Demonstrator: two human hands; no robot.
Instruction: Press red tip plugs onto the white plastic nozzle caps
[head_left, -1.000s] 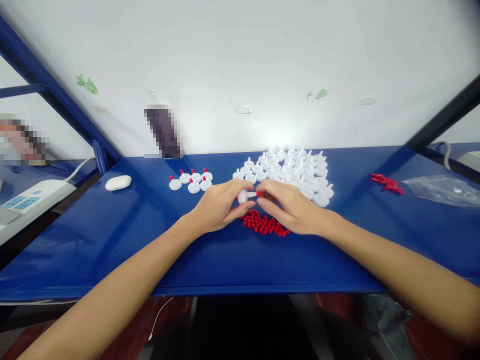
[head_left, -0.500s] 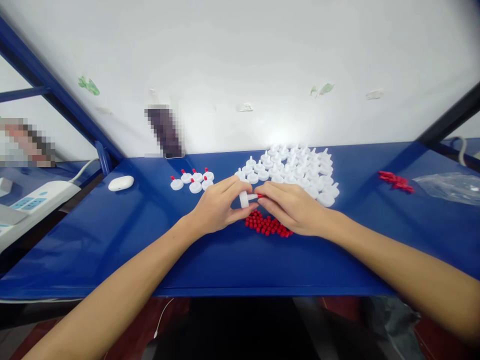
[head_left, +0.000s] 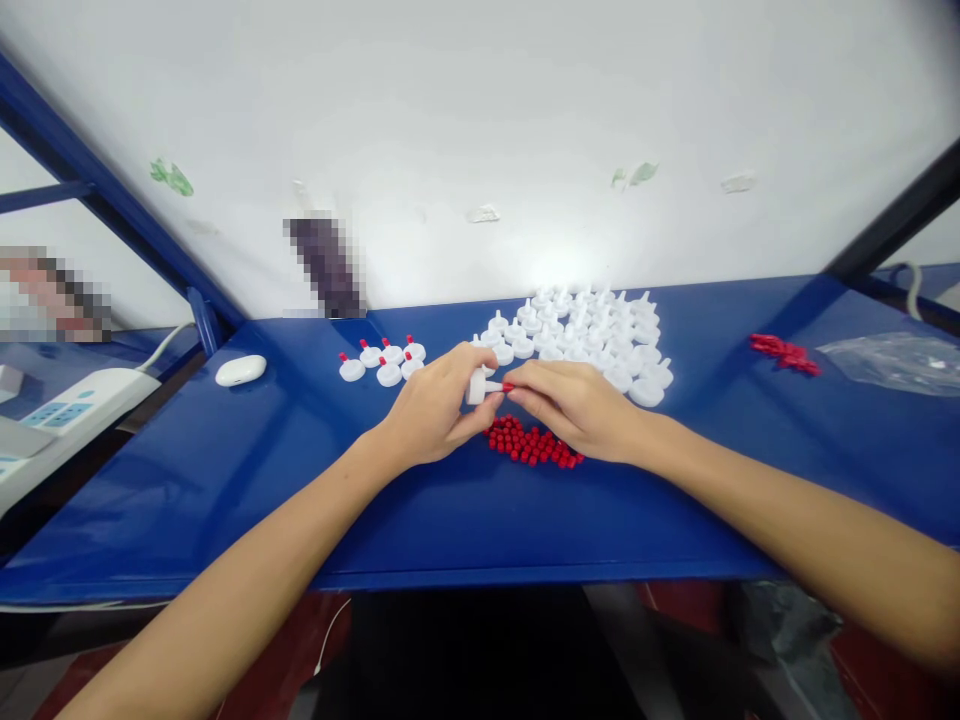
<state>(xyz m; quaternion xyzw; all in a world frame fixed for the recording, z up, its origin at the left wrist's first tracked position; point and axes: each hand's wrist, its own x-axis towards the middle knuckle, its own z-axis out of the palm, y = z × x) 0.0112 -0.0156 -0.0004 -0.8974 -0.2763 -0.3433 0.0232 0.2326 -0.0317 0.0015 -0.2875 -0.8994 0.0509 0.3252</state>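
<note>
My left hand (head_left: 435, 402) is closed on a white nozzle cap (head_left: 475, 386), held on its side with the spout toward the right. My right hand (head_left: 574, 405) pinches a small red tip cap (head_left: 508, 387) at the end of that spout. How far the red cap sits over the spout is hidden by my fingers. Below both hands lies a pile of small red caps (head_left: 532, 443). Behind them, many white nozzle caps (head_left: 592, 335) stand crowded together, spouts up. To the left, several white nozzle caps with red tips (head_left: 388, 373) stand in a group.
On the blue table (head_left: 525, 530), a white earbud case (head_left: 241, 370) lies at left, beside a white power strip (head_left: 75, 425). More red pieces (head_left: 785, 354) and a clear plastic bag (head_left: 892, 362) are at right. A white wall (head_left: 480, 120) rises behind.
The white nozzle cap has turned slightly, showing more of its top and spout. Both hands stay together, shifted slightly left in view, and the whole view has moved a little.
</note>
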